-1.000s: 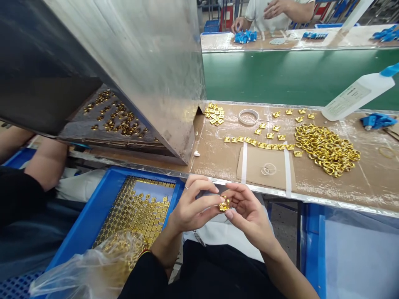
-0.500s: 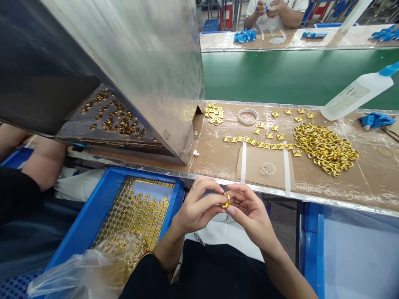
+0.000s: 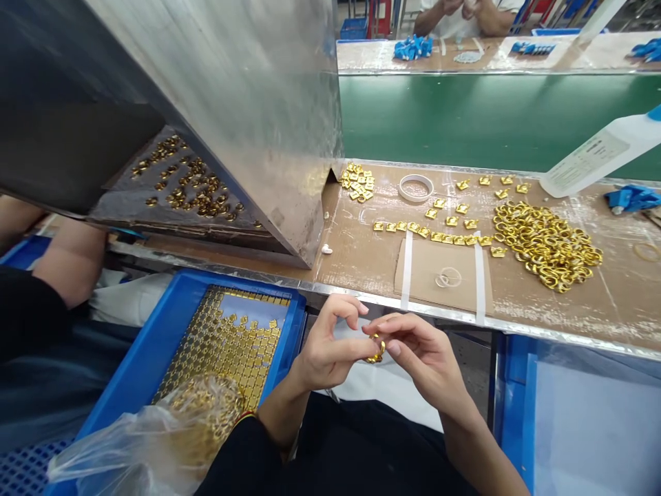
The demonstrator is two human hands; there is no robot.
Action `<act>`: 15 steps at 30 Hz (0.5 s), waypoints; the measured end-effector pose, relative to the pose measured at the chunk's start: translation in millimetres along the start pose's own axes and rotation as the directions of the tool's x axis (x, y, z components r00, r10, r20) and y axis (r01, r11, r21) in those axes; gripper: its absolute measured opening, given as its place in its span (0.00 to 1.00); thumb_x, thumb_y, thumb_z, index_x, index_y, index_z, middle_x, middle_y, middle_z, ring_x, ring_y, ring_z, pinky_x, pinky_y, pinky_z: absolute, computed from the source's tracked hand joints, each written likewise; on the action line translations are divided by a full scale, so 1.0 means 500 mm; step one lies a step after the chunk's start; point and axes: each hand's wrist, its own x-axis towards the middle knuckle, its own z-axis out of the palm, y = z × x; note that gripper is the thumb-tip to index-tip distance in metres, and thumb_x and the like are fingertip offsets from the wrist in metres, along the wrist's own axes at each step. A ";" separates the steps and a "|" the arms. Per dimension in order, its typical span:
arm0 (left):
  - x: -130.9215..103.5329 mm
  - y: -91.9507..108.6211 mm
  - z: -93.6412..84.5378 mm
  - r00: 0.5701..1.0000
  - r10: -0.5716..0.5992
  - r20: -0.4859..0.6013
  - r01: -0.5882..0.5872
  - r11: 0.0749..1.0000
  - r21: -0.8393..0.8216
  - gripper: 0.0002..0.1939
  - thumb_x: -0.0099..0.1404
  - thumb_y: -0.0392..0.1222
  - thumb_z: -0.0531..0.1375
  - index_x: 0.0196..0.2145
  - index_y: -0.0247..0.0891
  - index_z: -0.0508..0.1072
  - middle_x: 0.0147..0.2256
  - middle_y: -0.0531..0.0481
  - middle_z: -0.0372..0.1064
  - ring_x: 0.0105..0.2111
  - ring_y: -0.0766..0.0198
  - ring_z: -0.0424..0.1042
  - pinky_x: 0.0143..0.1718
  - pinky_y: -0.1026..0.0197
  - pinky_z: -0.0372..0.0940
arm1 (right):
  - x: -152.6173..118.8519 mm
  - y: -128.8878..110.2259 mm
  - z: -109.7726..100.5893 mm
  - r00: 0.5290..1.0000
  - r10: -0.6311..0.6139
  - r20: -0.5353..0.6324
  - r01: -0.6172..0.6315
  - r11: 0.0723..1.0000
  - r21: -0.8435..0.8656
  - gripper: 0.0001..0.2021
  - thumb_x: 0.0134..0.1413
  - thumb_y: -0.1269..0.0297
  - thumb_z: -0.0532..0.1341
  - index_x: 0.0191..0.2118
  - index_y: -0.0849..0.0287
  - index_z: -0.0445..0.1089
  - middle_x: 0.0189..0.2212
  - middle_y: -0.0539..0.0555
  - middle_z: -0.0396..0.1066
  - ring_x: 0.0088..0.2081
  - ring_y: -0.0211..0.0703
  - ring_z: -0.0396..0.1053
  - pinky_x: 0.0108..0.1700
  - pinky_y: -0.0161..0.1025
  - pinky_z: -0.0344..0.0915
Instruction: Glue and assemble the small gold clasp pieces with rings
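Observation:
A small shiny gold ring is held between my two hands, just in front of the table edge. My left hand is closed, its thumb and index finger at the ring's left side. From the right, the bent fingers and thumb of my right hand pinch the same ring; the fingertips partly hide it. Beyond them on the table lies a large heap of gold rings. Left of the heap runs a row of small square gold pieces, with several more scattered behind it.
A metal hood stands at left, gold pieces inside. Below it, a blue tray holds square gold pieces and a plastic bag of gold parts. A white bottle leans at right; behind is a green belt. Co-workers sit left and opposite.
The camera view has shifted slightly. My left fingers have spread a little from the ring's top, and the ring has turned so its loop shows more. Both hands stay at it.

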 end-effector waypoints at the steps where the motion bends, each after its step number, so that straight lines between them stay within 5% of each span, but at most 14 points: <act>1: -0.002 -0.001 0.001 1.000 -0.010 0.007 0.010 1.000 -0.015 0.07 0.70 0.32 0.60 0.34 0.40 0.75 0.39 0.50 0.57 0.47 0.60 0.66 0.44 0.55 0.69 | 0.003 -0.003 -0.001 1.000 -0.020 0.003 0.020 1.000 -0.014 0.06 0.68 0.59 0.66 0.44 0.53 0.78 0.42 0.56 0.79 0.44 0.46 0.78 0.43 0.40 0.78; 9: -0.005 -0.016 0.010 0.994 -0.098 0.051 0.106 0.978 -0.182 0.05 0.70 0.36 0.62 0.41 0.44 0.77 0.39 0.50 0.62 0.42 0.64 0.69 0.41 0.60 0.70 | 0.009 -0.003 0.001 0.990 -0.143 -0.004 0.142 0.986 -0.085 0.04 0.65 0.60 0.69 0.44 0.49 0.79 0.40 0.54 0.79 0.42 0.45 0.77 0.42 0.39 0.76; 15: -0.008 0.001 0.037 0.963 -0.252 -0.100 0.206 0.920 -0.333 0.15 0.69 0.50 0.63 0.50 0.42 0.76 0.39 0.47 0.70 0.39 0.64 0.71 0.39 0.60 0.70 | 0.012 0.005 0.007 0.943 -0.323 -0.075 0.290 0.913 -0.287 0.03 0.64 0.62 0.69 0.41 0.52 0.78 0.37 0.55 0.78 0.37 0.47 0.77 0.38 0.41 0.76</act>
